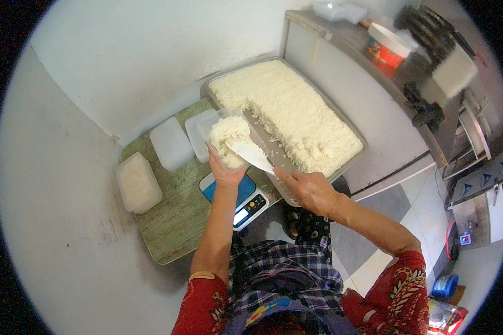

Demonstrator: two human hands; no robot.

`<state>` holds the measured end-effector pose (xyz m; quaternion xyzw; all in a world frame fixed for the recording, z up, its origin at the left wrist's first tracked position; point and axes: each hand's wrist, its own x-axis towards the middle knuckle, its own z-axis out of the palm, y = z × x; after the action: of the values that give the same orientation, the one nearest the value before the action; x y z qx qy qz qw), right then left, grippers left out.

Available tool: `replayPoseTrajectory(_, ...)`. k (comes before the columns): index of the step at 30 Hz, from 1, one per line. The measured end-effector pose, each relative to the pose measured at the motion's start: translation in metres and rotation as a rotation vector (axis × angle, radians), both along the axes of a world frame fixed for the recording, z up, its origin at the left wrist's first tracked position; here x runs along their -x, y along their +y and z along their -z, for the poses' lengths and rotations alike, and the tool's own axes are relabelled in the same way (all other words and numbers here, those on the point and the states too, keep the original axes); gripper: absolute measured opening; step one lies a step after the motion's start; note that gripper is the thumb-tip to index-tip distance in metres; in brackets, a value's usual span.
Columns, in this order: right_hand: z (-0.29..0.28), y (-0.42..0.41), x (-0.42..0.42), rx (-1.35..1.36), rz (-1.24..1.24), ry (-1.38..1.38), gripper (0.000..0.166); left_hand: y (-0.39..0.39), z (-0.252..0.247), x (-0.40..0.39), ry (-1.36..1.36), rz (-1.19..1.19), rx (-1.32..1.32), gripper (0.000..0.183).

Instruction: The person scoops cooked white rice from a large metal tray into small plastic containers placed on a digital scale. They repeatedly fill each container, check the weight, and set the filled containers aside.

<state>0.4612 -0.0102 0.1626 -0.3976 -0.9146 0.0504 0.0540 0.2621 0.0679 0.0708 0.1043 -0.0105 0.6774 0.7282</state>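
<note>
My left hand point(227, 172) holds up a clear plastic container point(257, 140) over the far part of a digital kitchen scale point(251, 209). Cooked white rice point(230, 130) is heaped inside it. In my right hand point(312, 190) is the handle of a white rice paddle point(251, 155), its blade resting against that rice. Beyond my hands lies a large metal tray point(281, 161) with a thick slab of rice point(289, 109). The slab's near left portion has been dug out, baring the tray bottom with loose grains on it.
A green wood-grain table point(172, 226) carries the scale, lidded plastic boxes point(171, 143) and a rice-filled box point(139, 183) at its left edge. Walls border the left and back. On a counter point(352, 46) at right sit stacked paper bowls point(387, 44) and a black glove point(425, 109).
</note>
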Motion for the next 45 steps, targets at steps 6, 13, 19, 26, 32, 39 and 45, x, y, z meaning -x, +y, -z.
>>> replayPoseTrajectory(6, -0.022, 0.015, -0.002, -0.190, -0.016, -0.007, 0.055, -0.001, -0.004, 0.005, 0.049, -0.021, 0.084, 0.057)
replayPoseTrajectory(13, -0.016, 0.028, 0.015, -0.192, -0.032, -0.201, 0.053, -0.008, -0.007, -0.005, 0.070, 0.022, 0.106, 0.054)
replayPoseTrajectory(19, -0.018, 0.030, 0.015, -0.136, 0.002, -0.138, 0.053, -0.011, -0.003, 0.001, 0.058, 0.027, 0.110, 0.052)
replayPoseTrajectory(26, -0.016, 0.034, 0.017, -0.175, 0.048, -0.099, 0.052, -0.018, 0.002, 0.002, 0.094, -0.010, 0.107, 0.050)
replayPoseTrajectory(32, -0.003, 0.047, 0.020, -0.048, 0.046, 0.049, 0.046, -0.029, 0.022, 0.021, 0.128, -0.071, 0.156, 0.048)
replayPoseTrajectory(39, 0.041, 0.092, -0.008, 0.734, 0.567, 0.530, 0.032, -0.067, 0.041, 0.042, 0.238, -0.199, 0.164, 0.048)
replayPoseTrajectory(45, 0.091, 0.116, 0.006, 0.437, 0.514, 0.358, 0.023, -0.079, 0.034, 0.047, 0.077, -0.056, 0.276, 0.051)
